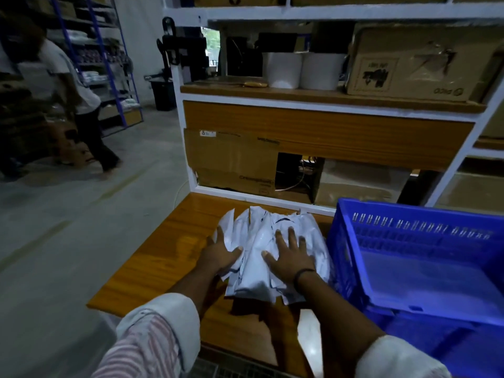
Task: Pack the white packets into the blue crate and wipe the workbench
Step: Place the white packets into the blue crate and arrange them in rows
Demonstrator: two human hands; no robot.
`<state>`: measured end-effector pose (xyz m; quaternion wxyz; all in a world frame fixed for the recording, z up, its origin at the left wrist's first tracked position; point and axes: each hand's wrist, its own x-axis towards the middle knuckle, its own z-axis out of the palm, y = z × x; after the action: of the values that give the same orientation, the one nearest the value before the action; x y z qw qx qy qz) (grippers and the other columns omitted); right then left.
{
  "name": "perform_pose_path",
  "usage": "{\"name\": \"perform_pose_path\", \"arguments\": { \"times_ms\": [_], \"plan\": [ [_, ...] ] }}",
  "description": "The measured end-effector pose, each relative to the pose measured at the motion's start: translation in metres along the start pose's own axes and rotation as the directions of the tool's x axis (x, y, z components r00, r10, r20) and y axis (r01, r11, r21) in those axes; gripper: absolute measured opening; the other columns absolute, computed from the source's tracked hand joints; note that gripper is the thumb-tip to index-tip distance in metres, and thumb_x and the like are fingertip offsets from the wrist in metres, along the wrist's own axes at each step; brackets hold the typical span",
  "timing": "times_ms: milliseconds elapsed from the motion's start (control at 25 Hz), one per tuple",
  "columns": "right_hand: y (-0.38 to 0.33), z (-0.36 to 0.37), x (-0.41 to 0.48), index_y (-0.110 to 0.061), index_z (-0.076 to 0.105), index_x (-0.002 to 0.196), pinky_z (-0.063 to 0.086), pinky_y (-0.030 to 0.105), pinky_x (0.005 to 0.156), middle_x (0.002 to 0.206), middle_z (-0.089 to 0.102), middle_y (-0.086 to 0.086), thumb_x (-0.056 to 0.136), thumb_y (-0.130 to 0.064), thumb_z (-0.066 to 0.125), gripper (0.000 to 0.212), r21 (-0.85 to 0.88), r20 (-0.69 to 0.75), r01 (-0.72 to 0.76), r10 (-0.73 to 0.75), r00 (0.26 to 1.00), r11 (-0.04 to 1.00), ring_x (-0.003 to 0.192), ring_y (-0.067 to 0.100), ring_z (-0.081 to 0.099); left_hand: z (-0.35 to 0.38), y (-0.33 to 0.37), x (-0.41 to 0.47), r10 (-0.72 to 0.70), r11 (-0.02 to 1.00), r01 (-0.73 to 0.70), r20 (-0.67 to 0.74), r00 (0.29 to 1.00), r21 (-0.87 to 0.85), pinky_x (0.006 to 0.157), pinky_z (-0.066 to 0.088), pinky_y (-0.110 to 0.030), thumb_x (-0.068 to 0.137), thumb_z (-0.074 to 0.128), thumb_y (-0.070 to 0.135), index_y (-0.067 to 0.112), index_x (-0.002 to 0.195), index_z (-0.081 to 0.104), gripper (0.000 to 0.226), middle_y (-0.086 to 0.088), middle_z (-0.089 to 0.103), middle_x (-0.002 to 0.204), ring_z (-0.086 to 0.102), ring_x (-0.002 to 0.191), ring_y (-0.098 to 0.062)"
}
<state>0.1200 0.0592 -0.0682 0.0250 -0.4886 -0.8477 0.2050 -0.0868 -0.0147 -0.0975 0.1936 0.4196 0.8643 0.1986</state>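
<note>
white packets (259, 241) are lying in a loose pile mid workbench (152, 257), just beside the blue crate (409, 236), which is sitting on the bench's right side. l hand (221, 253) is pressing the pile's left edge, fingers straight & spread, thumb on top. r hand (291, 259) is lying flat on the pile, fingers apart, not gripping anything.

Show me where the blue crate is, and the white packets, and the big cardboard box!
blue crate (409, 230): head view, on its slotted far wall.
white packets (256, 241): head view, on the middle of the pile.
cardboard box (409, 64): head view, on its front face.
</note>
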Motion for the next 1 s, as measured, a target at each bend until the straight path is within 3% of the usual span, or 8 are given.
{"name": "perform_pose_path", "arguments": {
  "times_ms": [120,200,400,600,800,880,1000],
  "plan": [
    [0.0,-0.008,0.002,-0.039,0.006,0.157,0.015,0.062,0.119,0.167,-0.01,-0.002,0.096,-0.06,0.038,0.073,0.028,-0.041,-0.003,0.004,0.999,1.0,0.152,0.036,0.001,0.0,-0.005,0.011,0.017,0.986,-0.014,0.015,1.0,-0.167,0.106,0.043,-0.049,0.074,0.056,0.078,0.042,0.154,-0.007,0.108,-0.016,0.038,0.155,0.05,0.13,-0.039],
    [-0.005,-0.013,0.001,-0.039,0.012,0.156,0.021,0.06,0.117,0.167,-0.002,0.0,0.098,-0.052,0.041,0.067,0.033,-0.068,-0.011,0.013,0.998,0.999,0.149,0.038,0.01,-0.005,-0.008,0.016,-0.004,0.969,0.012,0.032,0.999,-0.246,0.1,0.047,-0.045,0.078,0.066,0.064,0.04,0.155,0.001,0.104,-0.017,0.051,0.144,0.055,0.122,-0.04],
    [-0.021,-0.028,0.001,-0.032,0.022,0.153,0.029,0.059,0.11,0.164,0.011,0.006,0.095,-0.036,0.046,0.062,0.015,-0.125,-0.072,0.073,0.989,0.997,0.14,0.042,0.026,-0.024,0.008,0.023,-0.084,0.939,0.085,0.017,0.996,-0.333,0.102,0.044,-0.041,0.083,0.072,0.042,0.03,0.155,0.025,0.087,-0.015,0.052,0.143,0.053,0.123,-0.038],
    [-0.031,-0.045,0.004,-0.026,0.035,0.143,0.028,0.06,0.107,0.158,0.019,0.011,0.089,-0.026,0.053,0.057,0.077,-0.089,-0.088,0.095,0.992,0.993,0.138,0.046,0.027,-0.051,0.05,0.03,0.024,0.85,-0.05,-0.057,0.998,-0.524,0.088,0.056,-0.045,0.084,0.072,0.029,0.036,0.156,0.022,0.087,-0.017,0.055,0.137,0.06,0.11,-0.036],
    [-0.031,-0.036,-0.009,-0.024,0.032,0.144,0.035,0.057,0.102,0.146,0.033,0.011,0.087,-0.041,0.058,0.065,-0.141,-0.088,-0.09,0.078,0.993,0.986,0.129,0.042,0.037,-0.056,0.086,0.024,0.027,0.889,-0.093,-0.151,0.988,-0.449,0.072,0.055,-0.035,0.076,0.068,0.045,0.052,0.151,0.007,0.097,-0.022,0.05,0.131,0.059,0.097,-0.034],
    [-0.03,-0.019,-0.018,-0.024,0.026,0.149,0.032,0.058,0.104,0.151,0.028,0.011,0.089,-0.047,0.054,0.07,-0.229,-0.132,-0.057,0.026,0.991,0.972,0.13,0.043,0.035,-0.052,0.092,0.019,0.038,0.915,-0.098,-0.159,0.987,-0.391,0.068,0.049,-0.031,0.081,0.069,0.043,0.048,0.153,0.006,0.095,-0.021,0.048,0.133,0.053,0.09,-0.026],
    [-0.021,-0.003,-0.025,-0.028,0.007,0.156,0.027,0.06,0.11,0.164,0.005,0.009,0.094,-0.053,0.045,0.077,-0.179,-0.113,-0.014,-0.006,0.994,0.984,0.139,0.047,0.025,-0.046,0.098,0.015,0.052,0.947,-0.097,-0.151,0.987,-0.306,0.079,0.05,-0.032,0.082,0.068,0.051,0.046,0.154,0.005,0.095,-0.024,0.039,0.142,0.055,0.106,-0.035]
  ]
}}
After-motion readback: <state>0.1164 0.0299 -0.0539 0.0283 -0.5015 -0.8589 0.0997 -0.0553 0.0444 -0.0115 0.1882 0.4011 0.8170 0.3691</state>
